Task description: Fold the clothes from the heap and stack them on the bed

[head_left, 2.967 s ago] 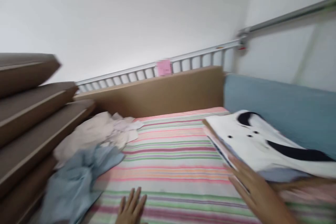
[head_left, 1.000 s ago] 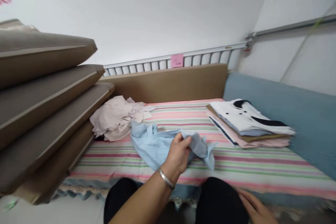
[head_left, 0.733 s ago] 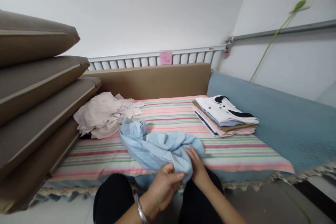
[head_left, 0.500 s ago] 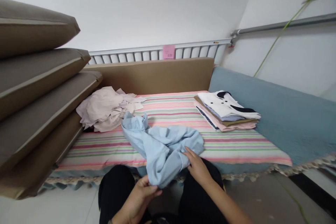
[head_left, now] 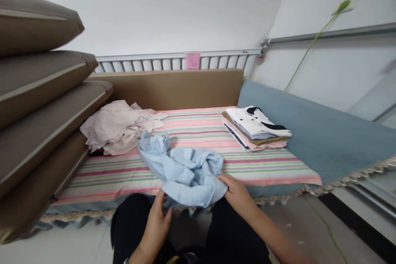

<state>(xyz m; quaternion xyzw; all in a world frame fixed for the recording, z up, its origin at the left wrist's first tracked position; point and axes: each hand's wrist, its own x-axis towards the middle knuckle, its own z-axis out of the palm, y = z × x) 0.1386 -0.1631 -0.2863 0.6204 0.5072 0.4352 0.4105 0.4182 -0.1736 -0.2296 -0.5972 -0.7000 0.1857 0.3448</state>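
The left hand, fingers curled, and the right hand gripped the near edge of the light-blue garment, crumpled on the striped sheet. Beyond lay a pale clothes heap, left, and a folded stack, right.

Plain white walls meet in a corner toward the right, evenly lit. A pale slatted rail runs along the far wall, a pink tag on it. Below stands a long tan panel. On the right, a blue cover with a ruffled edge lies under a grey pipe and a green cord. Thick brown cushions are stacked at left, above a light tiled floor.
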